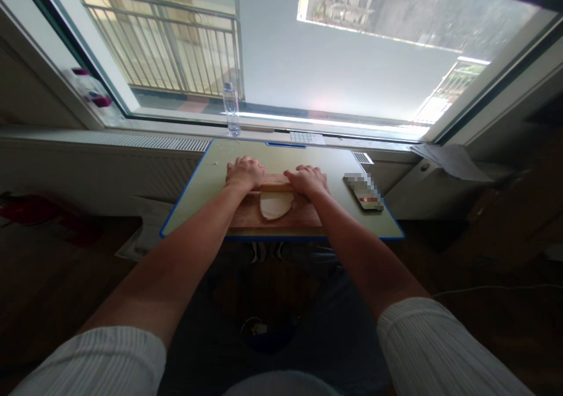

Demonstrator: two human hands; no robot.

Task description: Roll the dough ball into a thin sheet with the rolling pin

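Note:
A wooden rolling pin lies crosswise over a pale piece of dough. My left hand rests on the pin's left end, fingers curled over it. On the right end, my right hand grips in the same way. The dough is flat and roughly round, and its far edge is hidden under the pin. Beneath it all is a wooden board at the near side of the small table. My hands cover both ends of the pin.
The light table has a blue rim. A phone lies on its right side. By the window stand a clear bottle and, farther left, a bottle with a purple cap. Papers lie at the right; a radiator is behind.

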